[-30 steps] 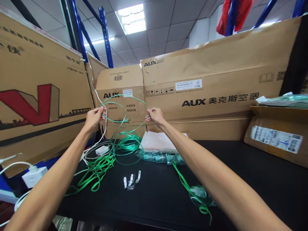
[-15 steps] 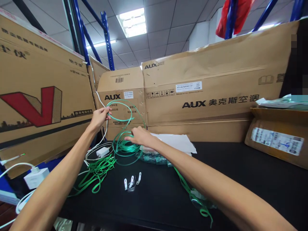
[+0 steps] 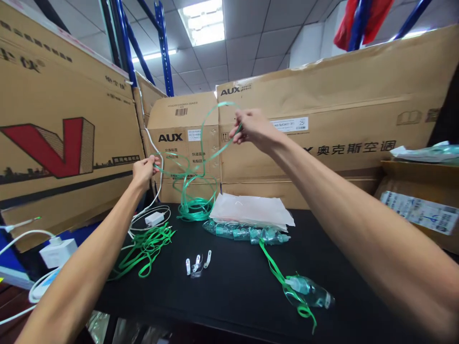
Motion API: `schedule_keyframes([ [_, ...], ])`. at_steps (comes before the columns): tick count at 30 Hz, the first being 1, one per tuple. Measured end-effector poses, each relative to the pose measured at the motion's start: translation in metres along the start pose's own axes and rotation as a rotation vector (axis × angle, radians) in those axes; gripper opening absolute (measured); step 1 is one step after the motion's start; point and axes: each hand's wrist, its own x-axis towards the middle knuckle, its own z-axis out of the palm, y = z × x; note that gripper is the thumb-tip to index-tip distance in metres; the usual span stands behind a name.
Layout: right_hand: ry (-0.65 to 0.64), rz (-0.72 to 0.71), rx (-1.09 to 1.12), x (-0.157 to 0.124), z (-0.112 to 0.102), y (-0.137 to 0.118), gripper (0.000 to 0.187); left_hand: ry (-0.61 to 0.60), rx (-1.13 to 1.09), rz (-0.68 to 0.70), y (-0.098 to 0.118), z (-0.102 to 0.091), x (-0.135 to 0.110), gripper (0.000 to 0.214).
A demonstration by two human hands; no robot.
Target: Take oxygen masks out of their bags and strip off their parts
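Observation:
Clear green plastic tubing (image 3: 195, 209) lies coiled on the black table, and loops of it rise into the air. My left hand (image 3: 144, 171) pinches one part of the tubing at the left, close to a white cable. Higher up and to the right, my right hand (image 3: 251, 126) is closed on another stretch of the same tubing. Below it are stacked white paper sheets (image 3: 253, 210) and a row of clear green plastic pieces (image 3: 247, 233). Nearer me, a clear green oxygen mask (image 3: 310, 290) lies with a green strap (image 3: 274, 267). Several small metal strips (image 3: 197, 263) lie mid-table.
A heap of green elastic straps (image 3: 148, 246) sits at the left beside a white adapter (image 3: 155, 219) and cables. Large cardboard boxes (image 3: 322, 177) wall off the back, with another box (image 3: 66, 186) at the left. A labelled open carton (image 3: 419, 191) stands at the right.
My right hand has moved up and right from the coil, drawing a loop of tubing with it. My left hand keeps its hold nearby. The paper and mask are now more visible.

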Motion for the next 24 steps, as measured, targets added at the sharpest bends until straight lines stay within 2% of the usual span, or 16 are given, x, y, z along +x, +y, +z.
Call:
schedule_keyframes([
  [3,0.175,-0.086,0.059,0.003,-0.015,-0.012,0.033,-0.119,0.099,-0.046,-0.014,0.005,-0.009,0.03],
  [5,0.219,-0.099,0.079,0.002,-0.016,-0.013,0.033,-0.215,0.192,-0.054,-0.019,0.006,-0.015,0.031],
  [10,0.204,-0.09,0.104,0.0,-0.006,-0.003,0.031,-0.443,0.428,0.056,-0.012,0.012,-0.03,0.033],
  [15,0.177,-0.113,0.126,0.001,-0.003,-0.002,0.03,-0.73,0.636,0.19,-0.004,0.036,-0.044,0.03],
  [17,0.187,-0.131,0.135,0.002,-0.007,-0.004,0.031,-0.742,0.731,0.24,-0.008,0.045,-0.048,0.032],
  [21,0.232,-0.173,0.156,0.001,-0.022,-0.006,0.033,-0.666,0.885,0.314,-0.024,0.056,-0.052,0.041],
  [24,0.27,-0.214,0.182,0.0,-0.033,-0.008,0.037,-0.746,0.955,0.327,-0.036,0.059,-0.053,0.036],
])
